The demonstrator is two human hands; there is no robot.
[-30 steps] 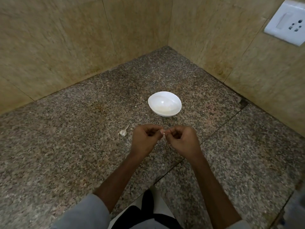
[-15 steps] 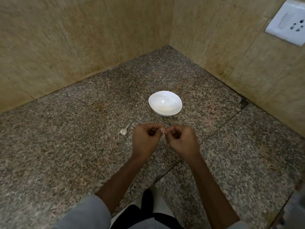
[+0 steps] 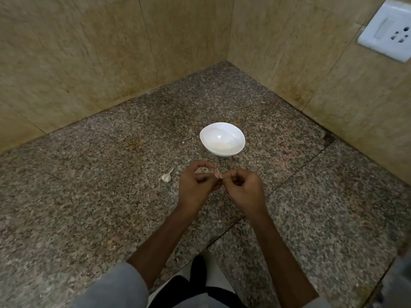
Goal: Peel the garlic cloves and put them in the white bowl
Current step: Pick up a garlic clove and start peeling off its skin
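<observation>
A: Hands?

B: Left hand (image 3: 196, 186) and right hand (image 3: 245, 190) meet at the fingertips, raised over the counter (image 3: 89, 196), just near of the white bowl (image 3: 222, 153). Both have their fingers curled in, pinching one small clove (image 3: 218, 175) between them.

A: Why held like that?

B: Looks like a peeling grip. One hand steadies the clove while the other picks at the skin. Holding it close to the bowl should keep the drop short, I'd say.

A: Which way does the clove point?

B: Can't tell. Only a pale sliver shows between the fingertips, too small to read an axis.

A: Any other garlic?

B: One garlic piece (image 3: 166, 177) lies on the counter just left of the left hand, not touching it. Its fat end is near-left and its thin stalk points far-right, roughly at the bowl. So the long axis runs diagonally.

A: Why there?

B: Probably parked within reach as the next one to peel. The skin appears to be on.

A: Bowl?

B: Upright, far of the hands. There's something pale inside, but it's too faint to call peeled cloves.

A: Stage?

B: Mid-peel, I'd guess. Nothing is over the bowl yet.
</observation>
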